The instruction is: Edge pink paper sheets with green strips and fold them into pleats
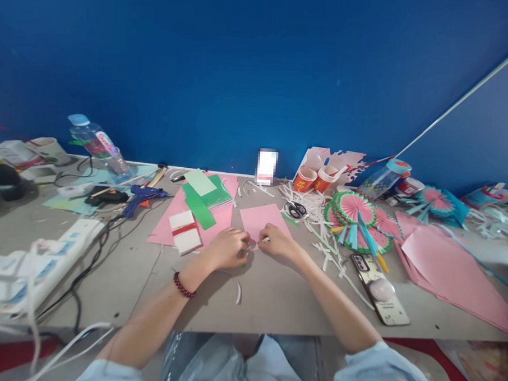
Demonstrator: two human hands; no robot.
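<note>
Between the front edge of the counter [274,304] and your hands you have working room, with one curved white scrap [238,292] lying there. Your left hand [233,249] curls its fingers on a green strip [243,263] that seems to point towards you; just beside it, your right hand [273,241] pinches a pale green piece [266,239]. Beyond, the pink sheet [263,216] spreads away, its near part under your right hand.

Scissors [297,208] and paper fans [356,209] suggest a craft workshop.
</note>
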